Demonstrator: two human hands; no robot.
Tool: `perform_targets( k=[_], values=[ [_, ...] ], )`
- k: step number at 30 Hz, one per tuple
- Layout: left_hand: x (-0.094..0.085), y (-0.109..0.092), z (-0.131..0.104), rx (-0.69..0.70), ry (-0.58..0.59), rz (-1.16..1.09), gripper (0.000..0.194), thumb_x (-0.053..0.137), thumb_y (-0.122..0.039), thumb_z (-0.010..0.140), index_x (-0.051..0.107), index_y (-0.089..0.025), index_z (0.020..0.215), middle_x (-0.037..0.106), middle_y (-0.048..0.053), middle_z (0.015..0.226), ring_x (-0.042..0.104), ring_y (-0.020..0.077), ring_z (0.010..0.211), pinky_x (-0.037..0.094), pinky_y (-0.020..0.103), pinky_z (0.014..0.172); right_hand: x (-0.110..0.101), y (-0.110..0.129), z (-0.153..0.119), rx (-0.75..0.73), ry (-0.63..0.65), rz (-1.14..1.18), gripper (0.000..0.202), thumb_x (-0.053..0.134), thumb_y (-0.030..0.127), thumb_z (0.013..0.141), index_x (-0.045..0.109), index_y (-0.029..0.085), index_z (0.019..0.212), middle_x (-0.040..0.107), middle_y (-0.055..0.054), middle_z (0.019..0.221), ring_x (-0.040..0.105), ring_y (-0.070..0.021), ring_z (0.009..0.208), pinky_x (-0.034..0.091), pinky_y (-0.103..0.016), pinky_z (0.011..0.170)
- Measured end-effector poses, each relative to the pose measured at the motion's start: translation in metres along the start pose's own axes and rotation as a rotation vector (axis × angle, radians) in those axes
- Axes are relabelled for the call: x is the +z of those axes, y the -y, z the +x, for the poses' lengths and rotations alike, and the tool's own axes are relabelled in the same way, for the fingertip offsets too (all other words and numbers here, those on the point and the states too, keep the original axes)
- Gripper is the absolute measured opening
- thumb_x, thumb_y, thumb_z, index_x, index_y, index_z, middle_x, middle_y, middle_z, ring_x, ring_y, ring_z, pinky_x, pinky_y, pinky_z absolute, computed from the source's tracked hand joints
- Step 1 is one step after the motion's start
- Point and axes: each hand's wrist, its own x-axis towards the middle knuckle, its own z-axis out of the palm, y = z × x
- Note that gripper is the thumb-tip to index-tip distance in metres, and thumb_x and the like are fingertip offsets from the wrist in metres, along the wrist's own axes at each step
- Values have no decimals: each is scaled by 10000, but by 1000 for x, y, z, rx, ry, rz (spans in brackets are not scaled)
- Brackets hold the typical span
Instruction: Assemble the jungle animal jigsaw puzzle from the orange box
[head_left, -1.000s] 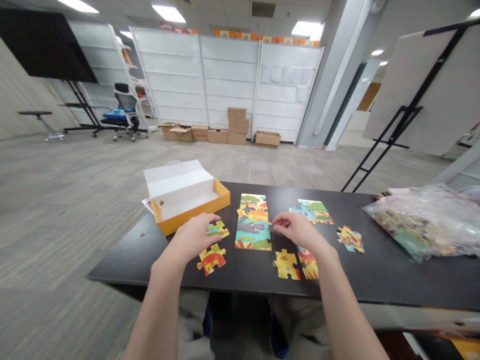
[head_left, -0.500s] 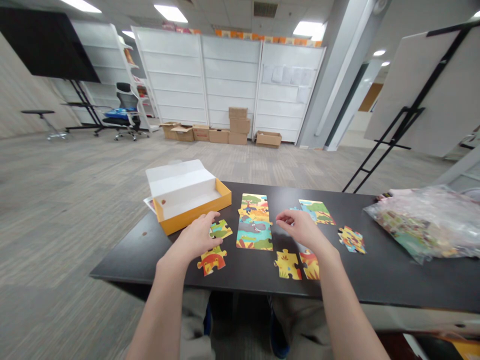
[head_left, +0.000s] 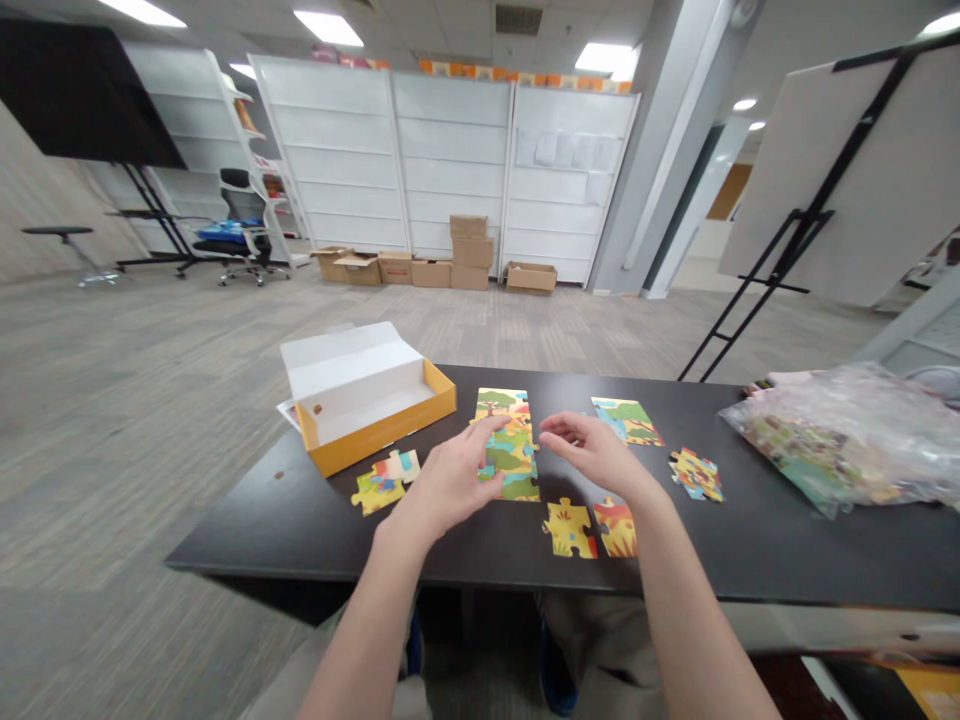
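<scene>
My left hand [head_left: 459,480] is over the left edge of the joined puzzle [head_left: 517,445], fingers apart; its fingertips cover part of the picture. My right hand [head_left: 585,447] hovers just right of the puzzle with its fingers curled together; whatever they may hold is hidden. Loose pieces [head_left: 379,488] lie left of my left hand. Below my right hand are a yellow piece [head_left: 570,530] and a red-yellow piece [head_left: 616,528], partly behind my wrist. A joined green and blue section [head_left: 634,420] sits beyond my right hand, and more pieces [head_left: 696,474] lie right of it.
An open yellow box [head_left: 382,425] with a white inside stands at the table's back left. A clear plastic bag [head_left: 840,440] of colourful pieces lies on the black table [head_left: 300,535] at the right. Cardboard boxes [head_left: 470,262] and an easel board [head_left: 817,200] stand beyond.
My left hand has moved right, from the loose pieces to the joined puzzle. Pieces it partly covered are no longer in the same spot, and others show at the left. My right hand stays nearly still.
</scene>
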Motion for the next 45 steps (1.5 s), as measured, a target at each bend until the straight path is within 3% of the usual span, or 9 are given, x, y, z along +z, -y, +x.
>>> perform_targets(
  k=[5,9,12,16,24,34,38,42,45],
  values=[
    [25,-21,8,94,83,-96,692,614,-144,787,441,-285,1442,671,30,1166,635,151,789,517,303,813,0,-4,-1,-21,155,97,263,649,378,865,675,184,1040,761,-62,932,697,-196,834,554,-314,755],
    [25,-20,10,108,107,-92,655,621,-128,780,479,-291,1398,584,49,1385,660,177,939,529,314,859,-5,-18,-1,34,158,97,211,667,356,832,680,181,949,744,-45,849,688,-189,781,551,-307,731],
    [19,-16,8,68,147,-40,443,663,-190,811,605,-285,1239,662,22,1268,663,206,1014,525,308,837,-9,-30,-2,92,185,83,181,676,321,810,678,182,926,717,-24,751,675,-179,718,537,-297,701],
    [18,-22,2,83,223,11,156,721,-339,847,708,-259,979,740,-2,980,685,203,882,500,292,754,-14,-39,-2,135,177,62,166,669,278,800,676,179,932,709,-24,742,673,-178,716,535,-299,703],
    [35,-46,-5,181,354,10,433,843,-478,731,733,-239,1073,757,32,1039,701,230,879,503,302,741,-23,-46,-5,142,163,13,179,662,219,773,704,170,940,744,-62,904,680,-177,774,562,-318,762],
    [54,-59,-8,300,319,65,170,701,-372,900,712,-212,959,749,20,978,698,214,914,497,287,760,-27,-40,-7,142,183,61,182,659,230,775,707,168,939,734,-47,880,676,-167,744,545,-291,715],
    [47,-49,-4,276,263,20,148,654,-355,936,704,-221,973,741,16,1018,692,182,888,506,270,758,-25,-36,-8,174,221,98,169,681,223,760,700,170,919,716,-45,880,675,-167,742,565,-300,723],
    [25,-21,1,104,111,99,129,608,-248,954,691,-238,1052,729,25,1105,679,201,1027,520,301,871,-23,-34,-8,230,287,118,150,668,225,765,691,172,904,695,-32,849,663,-156,689,568,-296,679],
    [16,-6,1,35,70,183,153,650,-217,918,688,-238,1065,722,35,1135,652,228,1091,523,345,921,-20,-33,-7,235,314,83,151,665,221,766,699,173,904,705,-32,851,662,-152,680,562,-292,678]
  ],
)
